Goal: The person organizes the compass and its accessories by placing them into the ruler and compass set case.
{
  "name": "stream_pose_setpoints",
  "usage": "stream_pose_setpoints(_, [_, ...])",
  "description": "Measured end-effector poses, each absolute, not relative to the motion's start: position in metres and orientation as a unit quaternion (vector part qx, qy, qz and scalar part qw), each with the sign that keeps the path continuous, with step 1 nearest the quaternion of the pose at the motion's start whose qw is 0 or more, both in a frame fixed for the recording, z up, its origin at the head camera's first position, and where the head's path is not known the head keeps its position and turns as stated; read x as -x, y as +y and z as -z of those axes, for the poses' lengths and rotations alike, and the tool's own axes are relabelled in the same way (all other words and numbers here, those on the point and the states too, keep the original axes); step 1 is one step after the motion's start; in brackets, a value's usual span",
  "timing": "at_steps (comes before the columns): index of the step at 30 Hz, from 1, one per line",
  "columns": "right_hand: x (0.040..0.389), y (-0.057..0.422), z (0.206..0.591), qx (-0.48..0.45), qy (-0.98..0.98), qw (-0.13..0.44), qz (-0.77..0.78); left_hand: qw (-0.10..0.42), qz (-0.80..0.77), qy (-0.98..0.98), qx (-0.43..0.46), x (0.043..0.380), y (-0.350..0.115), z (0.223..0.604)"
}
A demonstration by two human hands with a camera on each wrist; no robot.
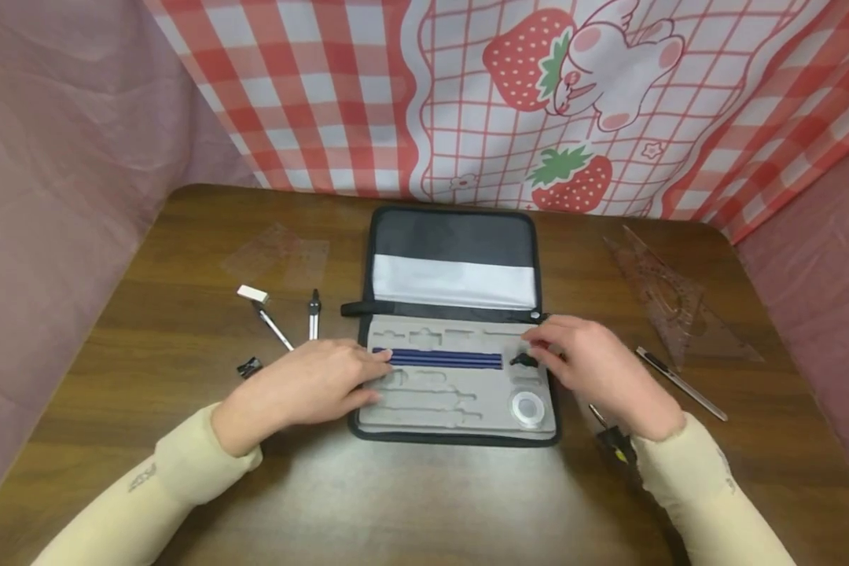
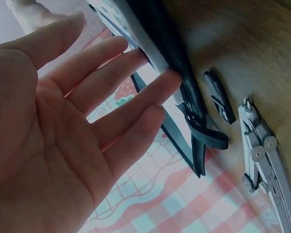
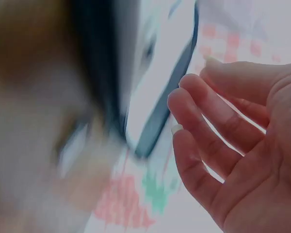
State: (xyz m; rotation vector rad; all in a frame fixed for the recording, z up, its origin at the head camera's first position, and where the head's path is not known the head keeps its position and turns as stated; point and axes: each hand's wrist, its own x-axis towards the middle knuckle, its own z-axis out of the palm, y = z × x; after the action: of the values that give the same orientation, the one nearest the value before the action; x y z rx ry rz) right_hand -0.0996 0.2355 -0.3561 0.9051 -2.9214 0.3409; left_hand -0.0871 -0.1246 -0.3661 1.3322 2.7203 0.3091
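An open zip case [image 1: 456, 437] lies on the table, its grey tray [image 1: 424, 401] facing up. Several dark blue pencils [image 1: 439, 359] lie in a slot, and a round white-rimmed disc [image 1: 527, 409] sits at lower right. My left hand [image 1: 318, 381] rests at the case's left edge, fingers extended and holding nothing. Over the tray's right side is my right hand [image 1: 590, 362], its fingertips close to a small black piece [image 1: 524, 360] in a slot. The right wrist view shows that hand [image 3: 223, 126] with loosely bent fingers and nothing between them.
Left of the case lie a white eraser [image 1: 253, 294], a compass [image 1: 314, 314], a small black item [image 1: 250, 367] and clear rulers [image 1: 286, 255]. To the right are clear set squares [image 1: 672, 303], a cutter knife [image 1: 681, 383] and a black-and-yellow item [image 1: 617, 446].
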Motion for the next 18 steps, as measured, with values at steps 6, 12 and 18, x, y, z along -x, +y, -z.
stream_pose_setpoints(6, [0.108,0.287,0.346,-0.213,-0.972,-0.003,-0.097,0.045,-0.107,0.892,-0.436,0.088,-0.124,0.367])
stream_pose_setpoints(12, [0.106,0.311,0.353,-0.195,-0.976,-0.045,-0.088,0.044,-0.109,0.893,-0.435,0.088,-0.124,0.367])
stream_pose_setpoints(18, [0.107,0.313,0.366,-0.227,-0.968,-0.031,-0.1,0.047,-0.117,0.891,-0.436,0.09,-0.123,0.367])
